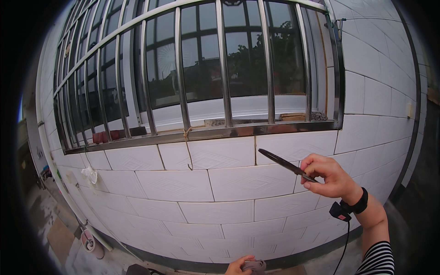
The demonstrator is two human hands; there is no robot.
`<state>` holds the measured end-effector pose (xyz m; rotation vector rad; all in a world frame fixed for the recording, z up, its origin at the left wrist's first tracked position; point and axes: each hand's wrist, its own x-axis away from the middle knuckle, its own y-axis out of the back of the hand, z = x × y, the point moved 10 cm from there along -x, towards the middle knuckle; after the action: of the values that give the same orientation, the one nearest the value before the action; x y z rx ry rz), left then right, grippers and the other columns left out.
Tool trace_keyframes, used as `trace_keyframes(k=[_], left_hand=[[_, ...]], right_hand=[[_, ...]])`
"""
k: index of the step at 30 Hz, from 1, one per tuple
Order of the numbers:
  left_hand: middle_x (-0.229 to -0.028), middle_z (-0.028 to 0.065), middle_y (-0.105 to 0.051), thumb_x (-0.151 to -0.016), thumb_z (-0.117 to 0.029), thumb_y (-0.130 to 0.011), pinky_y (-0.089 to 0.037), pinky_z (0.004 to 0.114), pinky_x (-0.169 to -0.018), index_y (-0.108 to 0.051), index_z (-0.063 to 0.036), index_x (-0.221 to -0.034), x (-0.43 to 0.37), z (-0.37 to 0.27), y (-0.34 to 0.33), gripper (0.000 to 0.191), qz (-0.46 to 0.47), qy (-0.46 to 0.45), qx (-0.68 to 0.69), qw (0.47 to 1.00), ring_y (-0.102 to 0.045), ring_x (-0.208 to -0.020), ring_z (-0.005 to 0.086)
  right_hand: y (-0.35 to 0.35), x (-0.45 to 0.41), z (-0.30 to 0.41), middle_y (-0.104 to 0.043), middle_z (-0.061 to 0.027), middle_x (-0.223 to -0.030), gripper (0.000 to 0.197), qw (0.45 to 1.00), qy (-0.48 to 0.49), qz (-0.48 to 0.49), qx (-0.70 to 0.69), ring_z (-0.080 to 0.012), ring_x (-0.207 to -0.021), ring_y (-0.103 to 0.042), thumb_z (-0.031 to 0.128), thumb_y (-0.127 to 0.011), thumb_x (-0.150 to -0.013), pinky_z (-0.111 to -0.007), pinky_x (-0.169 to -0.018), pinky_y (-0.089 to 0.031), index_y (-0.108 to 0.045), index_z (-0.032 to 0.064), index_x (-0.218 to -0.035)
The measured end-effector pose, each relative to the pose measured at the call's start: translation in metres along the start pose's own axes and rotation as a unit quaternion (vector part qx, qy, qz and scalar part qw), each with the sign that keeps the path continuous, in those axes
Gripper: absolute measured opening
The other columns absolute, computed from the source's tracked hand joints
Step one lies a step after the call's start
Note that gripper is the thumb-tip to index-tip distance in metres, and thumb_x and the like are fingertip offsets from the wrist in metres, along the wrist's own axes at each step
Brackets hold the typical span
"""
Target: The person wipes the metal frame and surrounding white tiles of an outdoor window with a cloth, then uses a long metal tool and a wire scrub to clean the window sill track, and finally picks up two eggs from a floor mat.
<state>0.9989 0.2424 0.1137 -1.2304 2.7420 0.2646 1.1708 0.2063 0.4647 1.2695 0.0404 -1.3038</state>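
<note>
My right hand (325, 175), raised in front of the tiled wall, pinches a slim dark tool (280, 160) at one end. Its long tapered part points up and left; whether it is a knife or closed scissors I cannot tell. At the bottom edge my left hand (238, 265) is partly cut off by the frame. It grips a bunched grey-brown cloth (254, 266). Above the dark tool is the bottom rail of a metal window grille (247, 131), and the tool appears apart from it.
White tiled wall (233, 182) fills the middle. A wire hook (188, 156) hangs from the grille. Behind the bars lie a red object (100, 138) and a brown piece (292, 117). A pinkish bucket (92, 244) stands lower left beside a white pipe (65, 189). A cable (345, 245) trails from my right wrist.
</note>
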Motion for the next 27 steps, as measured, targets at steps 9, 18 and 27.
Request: trace_keyframes(k=[9, 18, 27], left_hand=[[-0.099, 0.0111, -0.057, -0.074, -0.021, -0.062, -0.044, 0.030, -0.079, -0.043, 0.0024, -0.115, 0.054, 0.039, 0.063, 0.051, -0.093, -0.012, 0.014, 0.995, -0.053, -0.091, 0.0178], [-0.098, 0.0114, -0.057, -0.074, -0.023, -0.062, -0.045, 0.031, -0.078, -0.045, 0.0017, -0.113, 0.102, 0.047, 0.084, 0.049, -0.203, -0.027, 0.120, 0.971, -0.054, -0.091, 0.0184], [-0.098, 0.0122, -0.056, -0.074, -0.027, -0.064, -0.045, 0.032, -0.077, -0.046, -0.0001, -0.111, 0.158, 0.049, 0.079, 0.049, -0.272, 0.013, 0.127, 0.954, -0.055, -0.090, 0.0195]], right_hand=[[-0.022, -0.178, 0.034, -0.051, -0.0109, -0.074, 0.020, 0.908, 0.035, 0.076, 0.410, -0.0271, -0.066, -0.054, 0.018, -0.057, -0.071, -0.032, -0.060, -0.044, -0.057, -0.0019, -0.074], [-0.105, -0.235, 0.036, -0.055, -0.0102, -0.080, 0.015, 0.696, 0.161, 0.170, 0.679, -0.0253, -0.069, -0.058, 0.008, -0.056, -0.064, -0.033, -0.059, -0.047, -0.063, 0.0036, -0.077], [-0.159, -0.272, 0.025, -0.062, -0.0117, -0.083, 0.018, 0.795, 0.090, 0.164, 0.577, -0.0281, -0.077, -0.061, 0.012, -0.059, -0.064, -0.036, -0.062, -0.049, -0.064, 0.0054, -0.080]])
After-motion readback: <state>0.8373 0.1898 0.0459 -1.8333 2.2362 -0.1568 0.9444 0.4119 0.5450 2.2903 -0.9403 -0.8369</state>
